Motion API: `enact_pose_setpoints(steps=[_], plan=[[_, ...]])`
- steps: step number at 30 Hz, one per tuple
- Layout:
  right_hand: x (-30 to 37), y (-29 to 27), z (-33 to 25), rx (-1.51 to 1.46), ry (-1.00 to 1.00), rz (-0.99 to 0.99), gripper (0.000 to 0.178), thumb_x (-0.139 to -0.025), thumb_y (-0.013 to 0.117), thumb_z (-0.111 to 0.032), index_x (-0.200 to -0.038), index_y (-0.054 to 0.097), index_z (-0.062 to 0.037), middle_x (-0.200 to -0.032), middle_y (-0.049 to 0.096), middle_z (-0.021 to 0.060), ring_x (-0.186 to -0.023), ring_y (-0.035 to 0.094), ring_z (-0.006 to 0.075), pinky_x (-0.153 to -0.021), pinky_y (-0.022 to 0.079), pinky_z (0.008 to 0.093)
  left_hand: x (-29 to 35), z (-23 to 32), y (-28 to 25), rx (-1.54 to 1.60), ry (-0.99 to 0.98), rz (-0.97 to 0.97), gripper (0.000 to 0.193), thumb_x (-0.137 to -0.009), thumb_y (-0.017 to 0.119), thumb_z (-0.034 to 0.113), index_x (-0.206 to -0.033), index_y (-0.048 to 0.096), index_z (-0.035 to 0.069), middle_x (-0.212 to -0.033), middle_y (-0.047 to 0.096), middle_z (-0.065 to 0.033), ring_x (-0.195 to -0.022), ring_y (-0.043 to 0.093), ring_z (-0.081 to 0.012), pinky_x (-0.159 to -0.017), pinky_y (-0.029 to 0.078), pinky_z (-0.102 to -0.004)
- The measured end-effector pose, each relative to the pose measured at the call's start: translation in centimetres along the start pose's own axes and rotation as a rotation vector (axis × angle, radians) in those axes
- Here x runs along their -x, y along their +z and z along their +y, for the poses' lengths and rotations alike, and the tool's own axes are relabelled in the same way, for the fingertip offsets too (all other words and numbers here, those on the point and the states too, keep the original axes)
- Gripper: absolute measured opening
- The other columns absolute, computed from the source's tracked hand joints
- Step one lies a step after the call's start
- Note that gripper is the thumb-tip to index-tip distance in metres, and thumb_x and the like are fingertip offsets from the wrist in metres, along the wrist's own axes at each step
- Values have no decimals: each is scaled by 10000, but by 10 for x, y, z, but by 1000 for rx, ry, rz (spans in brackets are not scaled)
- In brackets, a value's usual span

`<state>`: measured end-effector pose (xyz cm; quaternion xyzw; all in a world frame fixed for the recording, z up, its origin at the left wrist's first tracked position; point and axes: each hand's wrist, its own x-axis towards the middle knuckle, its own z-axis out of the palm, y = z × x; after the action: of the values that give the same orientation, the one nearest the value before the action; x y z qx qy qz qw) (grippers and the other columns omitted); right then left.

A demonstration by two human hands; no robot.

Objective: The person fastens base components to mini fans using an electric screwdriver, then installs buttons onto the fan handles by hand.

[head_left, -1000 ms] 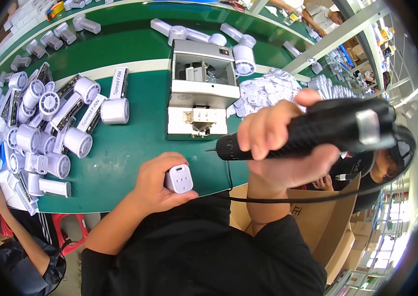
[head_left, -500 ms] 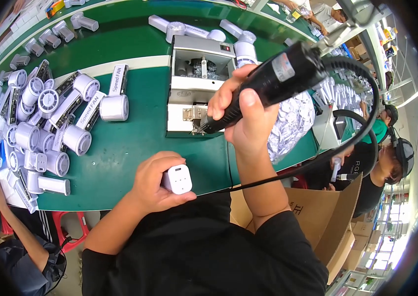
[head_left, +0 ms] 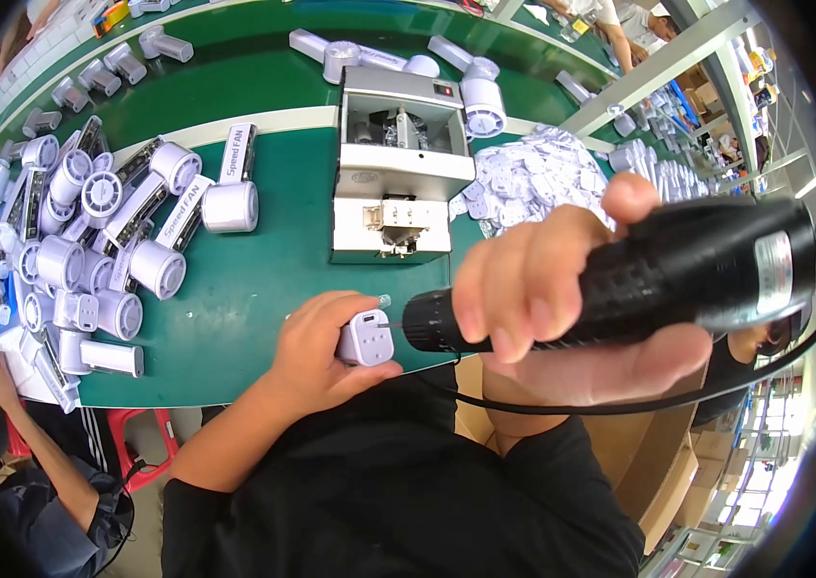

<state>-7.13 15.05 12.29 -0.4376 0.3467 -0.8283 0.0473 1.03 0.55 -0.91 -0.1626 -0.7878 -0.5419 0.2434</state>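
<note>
My left hand is closed around a white handheld fan, with its end face, which has a slot and small holes, turned to the right. My right hand grips a black electric screwdriver, held nearly level. Its thin bit reaches the fan's end face close to a hole; whether it sits inside the hole I cannot make out. Beyond my hands stands a grey and white screw feeder with a metal outlet at its front.
Many white fans lie heaped on the green bench at left. Small white parts are piled right of the feeder. The screwdriver's black cable loops at right above a cardboard box. Another person's arms are at lower left.
The screwdriver has come away from the feeder's outlet, toward me, and swung level so its bit is at the fan. My left hand has shifted slightly right, turning the fan's end toward the bit.
</note>
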Motion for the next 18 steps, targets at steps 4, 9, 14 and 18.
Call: enact_pose_setpoints(steps=[4,9,14,18], plan=[[2,4,-15,-13,-11,-39,692,-858,528,-503,-1296,283,-26,-734,527,51,-537,546,149,-503,468,317,-3,1,2,-2,27,2,618,-589,822,290,-1070,535,30,-937,604,-141,-821,596,-318,-713,481,-374],[6,6,-3,12,55,-36,623,-846,558,-496,-1200,315,-46,-715,513,43,-504,525,156,-498,463,310,-3,-1,1,7,50,3,621,-590,822,293,-1076,537,31,-933,604,-136,-818,596,-321,-721,482,-378],[6,-2,4,-54,64,-58,601,-830,585,-491,-1145,327,-48,-724,513,40,-522,526,152,-495,461,313,-2,-3,2,-8,31,-40,652,-576,825,341,-1069,532,32,-931,605,-130,-808,593,-329,-724,478,-385],[0,-8,-2,-35,87,-218,621,-815,610,-480,-1150,316,-47,-721,517,40,-552,537,150,-499,465,320,-2,-5,4,45,50,-45,669,-574,823,370,-1070,524,34,-933,605,-131,-799,591,-329,-708,476,-381]])
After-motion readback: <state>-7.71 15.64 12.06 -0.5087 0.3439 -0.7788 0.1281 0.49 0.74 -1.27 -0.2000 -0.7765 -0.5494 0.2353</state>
